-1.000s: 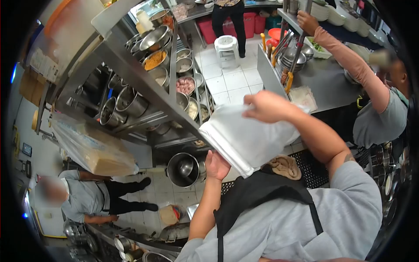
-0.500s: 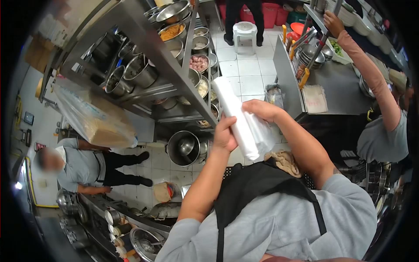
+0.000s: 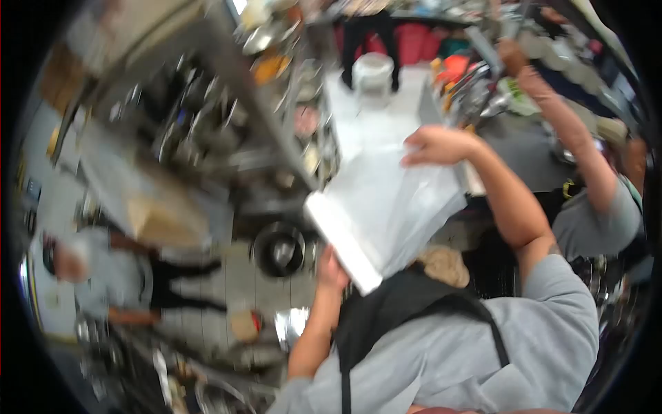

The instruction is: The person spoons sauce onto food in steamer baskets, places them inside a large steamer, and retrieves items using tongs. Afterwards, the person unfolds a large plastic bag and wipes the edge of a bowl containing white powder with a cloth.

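Observation:
A white roll of clear plastic bags (image 3: 343, 243) sits slanted in front of my chest, with my left hand (image 3: 332, 270) closed around its lower left side. From the roll a wide sheet of clear plastic (image 3: 393, 200) stretches up and to the right. My right hand (image 3: 438, 146) pinches the far edge of that sheet between thumb and fingers. Behind the plastic, part of the tiled floor shows through. Motion blur softens the whole view.
A steel shelf rack (image 3: 265, 103) with pots and food pans stands on the left. Below it is a large pot (image 3: 277, 250). One person (image 3: 114, 276) stands at left, another (image 3: 600, 207) at right by a steel counter (image 3: 514, 162). A white stool (image 3: 372, 72) is ahead.
My right hand has moved up and right, drawing a wide sheet off the roll. My left hand has shifted down and left with the roll. The view has blurred.

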{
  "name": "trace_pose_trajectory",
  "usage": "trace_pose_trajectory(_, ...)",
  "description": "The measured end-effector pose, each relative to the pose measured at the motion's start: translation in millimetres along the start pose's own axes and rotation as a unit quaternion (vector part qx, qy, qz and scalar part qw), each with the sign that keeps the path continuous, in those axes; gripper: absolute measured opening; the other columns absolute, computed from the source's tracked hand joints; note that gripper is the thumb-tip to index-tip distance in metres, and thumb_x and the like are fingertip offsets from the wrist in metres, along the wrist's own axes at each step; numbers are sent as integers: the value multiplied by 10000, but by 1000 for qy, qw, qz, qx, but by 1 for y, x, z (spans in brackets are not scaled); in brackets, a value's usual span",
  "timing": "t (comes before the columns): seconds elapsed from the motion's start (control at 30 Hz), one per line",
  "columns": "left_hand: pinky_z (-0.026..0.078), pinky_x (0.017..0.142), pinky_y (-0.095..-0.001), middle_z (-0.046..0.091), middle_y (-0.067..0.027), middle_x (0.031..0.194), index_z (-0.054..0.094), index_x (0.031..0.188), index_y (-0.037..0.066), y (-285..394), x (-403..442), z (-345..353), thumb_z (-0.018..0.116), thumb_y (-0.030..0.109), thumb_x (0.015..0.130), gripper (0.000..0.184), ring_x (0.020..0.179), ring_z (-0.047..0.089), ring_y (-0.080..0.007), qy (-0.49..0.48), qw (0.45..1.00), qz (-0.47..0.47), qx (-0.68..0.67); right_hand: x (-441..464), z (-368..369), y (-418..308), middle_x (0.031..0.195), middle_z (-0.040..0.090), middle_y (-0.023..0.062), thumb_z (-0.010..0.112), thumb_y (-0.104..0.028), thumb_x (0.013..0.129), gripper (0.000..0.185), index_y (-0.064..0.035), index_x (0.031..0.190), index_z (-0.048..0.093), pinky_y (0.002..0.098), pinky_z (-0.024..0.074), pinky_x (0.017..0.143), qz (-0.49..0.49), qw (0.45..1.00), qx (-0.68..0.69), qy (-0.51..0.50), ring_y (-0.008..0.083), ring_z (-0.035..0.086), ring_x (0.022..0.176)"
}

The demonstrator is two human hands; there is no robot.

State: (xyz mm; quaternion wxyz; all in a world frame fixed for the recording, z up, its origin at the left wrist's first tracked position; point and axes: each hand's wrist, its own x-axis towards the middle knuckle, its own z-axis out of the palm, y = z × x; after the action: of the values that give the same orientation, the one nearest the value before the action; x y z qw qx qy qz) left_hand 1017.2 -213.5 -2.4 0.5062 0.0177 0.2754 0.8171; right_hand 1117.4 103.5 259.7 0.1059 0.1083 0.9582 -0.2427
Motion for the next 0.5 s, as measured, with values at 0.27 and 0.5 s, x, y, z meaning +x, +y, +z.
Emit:
trace_pose_trajectory(0.27, 415, 1012, -442, 562, -177, 1196, 434, 1286, -77, 10, 25, 60, 574, 87, 786, 544, 1121, 543, -325, 8, 991, -49, 124, -49, 31, 66, 1015, 657, 181, 721, -452, 745, 500, -28, 1007, 687, 475, 454, 871, 213, 964, -159, 15, 363, 575, 1038)
trace_pose_trajectory(0.5, 465, 955, -436, 581, -208, 1099, 467, 1222, -90, 10, 46, 144, 588, 151, 716, 573, 1030, 583, -332, -130, 970, -152, 136, -13, 182, 44, 1115, 621, 124, 610, -381, 921, 573, -23, 1342, 458, 356, 428, 994, -36, 856, 514, 48, 236, 583, 1065)
